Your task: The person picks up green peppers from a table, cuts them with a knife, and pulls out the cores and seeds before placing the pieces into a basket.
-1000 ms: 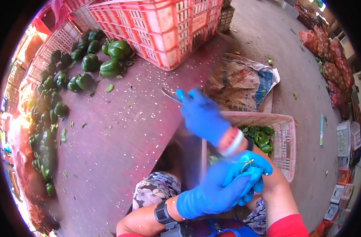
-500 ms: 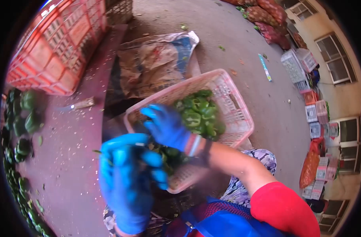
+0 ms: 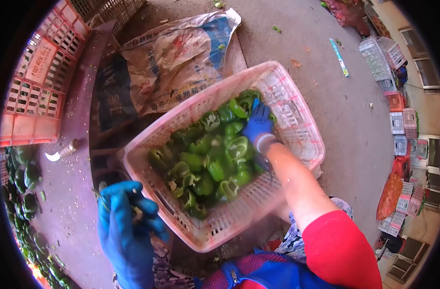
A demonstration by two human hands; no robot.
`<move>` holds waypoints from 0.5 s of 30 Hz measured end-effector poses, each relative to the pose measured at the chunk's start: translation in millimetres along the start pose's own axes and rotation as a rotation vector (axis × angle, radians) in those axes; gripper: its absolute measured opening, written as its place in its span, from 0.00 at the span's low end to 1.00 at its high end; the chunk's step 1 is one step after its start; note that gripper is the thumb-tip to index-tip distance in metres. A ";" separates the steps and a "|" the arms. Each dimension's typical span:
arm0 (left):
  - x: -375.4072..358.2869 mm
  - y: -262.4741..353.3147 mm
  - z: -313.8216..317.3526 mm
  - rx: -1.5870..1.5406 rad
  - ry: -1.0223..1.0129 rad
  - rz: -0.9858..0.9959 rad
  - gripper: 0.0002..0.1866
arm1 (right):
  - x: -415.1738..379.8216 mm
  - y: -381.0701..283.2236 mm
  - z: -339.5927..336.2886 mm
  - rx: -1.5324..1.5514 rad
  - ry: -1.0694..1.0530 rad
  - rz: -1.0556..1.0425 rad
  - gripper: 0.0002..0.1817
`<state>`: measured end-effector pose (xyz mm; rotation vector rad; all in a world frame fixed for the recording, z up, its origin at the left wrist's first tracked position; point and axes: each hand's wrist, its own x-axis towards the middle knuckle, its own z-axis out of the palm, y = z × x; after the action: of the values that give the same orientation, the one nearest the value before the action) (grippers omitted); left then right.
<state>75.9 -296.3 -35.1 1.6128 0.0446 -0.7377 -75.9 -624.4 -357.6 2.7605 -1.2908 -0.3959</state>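
Sack (image 3: pixel 169 62) near green peppers (image 3: pixel 219 168) bears Chinese characters (image 3: pixel 180 96).

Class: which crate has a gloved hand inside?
The pale middle crate: the right hand is among its green peppers. No hand reaches the red crate at left or crates stacked at right.

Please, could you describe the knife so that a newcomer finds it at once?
Find the purple table at the left, with a big red crate at the top. Below the crate's lower right corner, right of dark green peppers, lies the knife. Its curved blade sets it apart from the rounded peppers.
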 end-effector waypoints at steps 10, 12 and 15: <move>-2.0 4.2 -13.1 -0.124 -0.037 0.018 0.18 | -61.5 -71.1 -128.2 -0.040 -0.514 -0.718 0.35; -3.0 4.5 -11.4 -0.097 -0.043 0.055 0.17 | -94.9 -116.3 -96.8 0.277 -0.222 -0.850 0.36; -3.2 3.8 -16.0 -0.122 -0.032 0.051 0.17 | -121.5 -148.8 -54.8 0.173 -0.266 -1.055 0.41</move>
<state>81.8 -281.4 -30.3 1.4803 0.0251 -0.7074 -25.5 -438.2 -305.5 3.3797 0.2717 -0.7241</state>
